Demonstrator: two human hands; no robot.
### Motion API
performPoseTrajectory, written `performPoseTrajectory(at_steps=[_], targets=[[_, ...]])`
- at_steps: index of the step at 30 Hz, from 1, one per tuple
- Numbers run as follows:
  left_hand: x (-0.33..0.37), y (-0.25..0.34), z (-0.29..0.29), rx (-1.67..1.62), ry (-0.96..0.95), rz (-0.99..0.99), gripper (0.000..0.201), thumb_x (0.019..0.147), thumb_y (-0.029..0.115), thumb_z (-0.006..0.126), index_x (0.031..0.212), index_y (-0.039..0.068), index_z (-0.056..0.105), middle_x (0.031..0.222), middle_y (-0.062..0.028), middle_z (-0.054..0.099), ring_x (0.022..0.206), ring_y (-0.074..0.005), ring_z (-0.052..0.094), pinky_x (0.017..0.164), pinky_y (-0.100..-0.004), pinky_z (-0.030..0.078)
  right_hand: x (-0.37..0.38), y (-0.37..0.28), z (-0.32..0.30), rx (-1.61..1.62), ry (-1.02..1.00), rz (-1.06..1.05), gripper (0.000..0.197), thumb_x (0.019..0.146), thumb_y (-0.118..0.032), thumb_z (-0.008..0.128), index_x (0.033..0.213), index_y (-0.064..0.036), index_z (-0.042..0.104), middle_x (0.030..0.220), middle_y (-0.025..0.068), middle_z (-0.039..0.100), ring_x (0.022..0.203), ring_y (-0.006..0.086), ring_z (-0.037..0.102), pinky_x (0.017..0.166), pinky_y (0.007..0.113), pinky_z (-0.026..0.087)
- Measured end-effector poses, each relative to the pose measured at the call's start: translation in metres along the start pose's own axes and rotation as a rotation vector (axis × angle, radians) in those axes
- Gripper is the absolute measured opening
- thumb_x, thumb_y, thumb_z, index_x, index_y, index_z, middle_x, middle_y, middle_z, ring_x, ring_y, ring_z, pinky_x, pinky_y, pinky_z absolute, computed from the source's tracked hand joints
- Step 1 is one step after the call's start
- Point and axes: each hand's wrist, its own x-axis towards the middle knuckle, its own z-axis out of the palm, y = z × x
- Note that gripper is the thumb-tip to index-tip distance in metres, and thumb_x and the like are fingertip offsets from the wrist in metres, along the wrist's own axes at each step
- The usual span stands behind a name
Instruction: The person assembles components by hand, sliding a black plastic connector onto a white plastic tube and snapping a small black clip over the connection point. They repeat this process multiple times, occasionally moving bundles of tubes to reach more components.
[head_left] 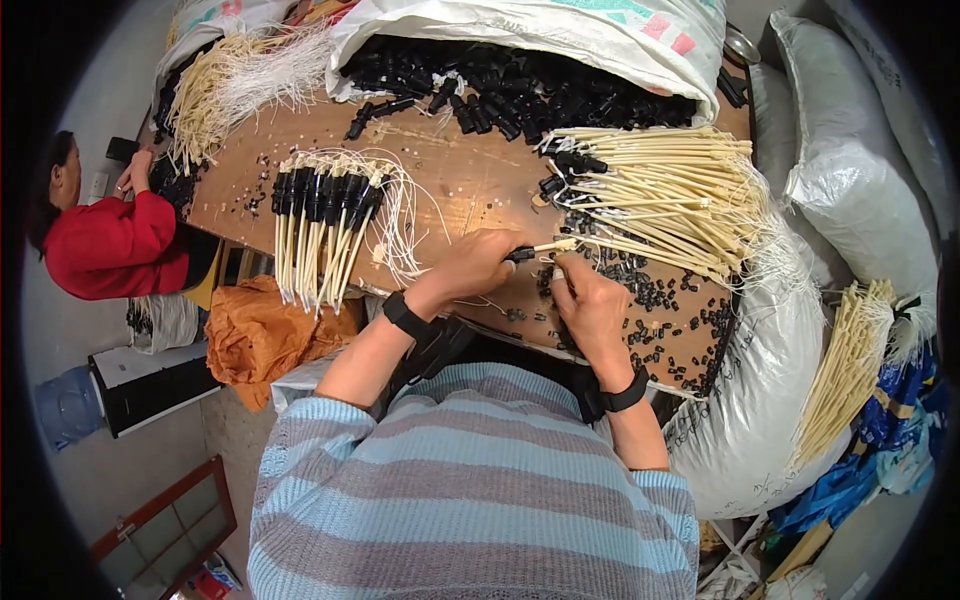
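Observation:
Over the front middle of the table, my left hand [473, 264] is closed round a black plastic fitting [520, 254]. A short cream-coloured stick [551, 246] reaches from the fitting toward the right. My right hand [594, 305] is closed just below that stick's far end, thumb and forefinger together; what they pinch is too small to make out. Beyond my right hand lies a large pile of cream sticks [660, 190] with thin white cords trailing off its right side. To the left, a row of sticks capped with black fittings [325, 195] hangs over the table's front edge, white cords [402, 225] beside it.
Small black pieces [650, 290] are scattered on the brown table [440, 150] around my right hand. An open white sack [540, 25] at the back spills black fittings [490, 85]. Full sacks [850, 140] crowd the right side. A person in a red top [115, 245] works at far left.

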Motion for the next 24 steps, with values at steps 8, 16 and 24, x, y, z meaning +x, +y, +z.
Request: performPoseTrajectory(at_steps=[8,16,24], targets=[[0.002,0.008,0.001,0.084,-0.136,0.015,0.044,0.075,-0.002,0.056,0.119,0.003,0.058,0.108,-0.0183,0.064,0.105,-0.0350,0.060,0.090,-0.0405,0.047,-0.001,0.002,0.008,0.147,-0.075,0.036,0.018,0.081,-0.009,0.064,0.099,-0.0054,0.067,0.068,0.0166,0.063,0.058,0.0307,0.063,0.052,0.035,0.048],[0.004,-0.007,0.001,-0.350,-0.284,0.119,0.052,0.073,-0.007,0.058,0.124,0.004,0.053,0.112,-0.0133,0.063,0.105,-0.0306,0.060,0.090,-0.0372,0.048,-0.003,-0.001,0.004,0.171,-0.197,-0.002,0.012,0.088,-0.011,0.060,0.098,-0.0061,0.062,0.067,0.0174,0.061,0.059,0.0364,0.061,0.052,0.042,0.046],[-0.005,0.005,0.007,-0.147,0.293,0.373,0.025,0.064,-0.012,0.061,0.083,0.004,0.063,0.083,-0.0052,0.063,0.082,-0.0218,0.060,0.072,-0.0300,0.049,-0.008,0.001,0.007,0.194,-0.150,0.030,0.013,0.091,-0.012,0.060,0.103,-0.0072,0.062,0.067,0.0141,0.061,0.056,0.0303,0.061,0.051,0.037,0.045]])
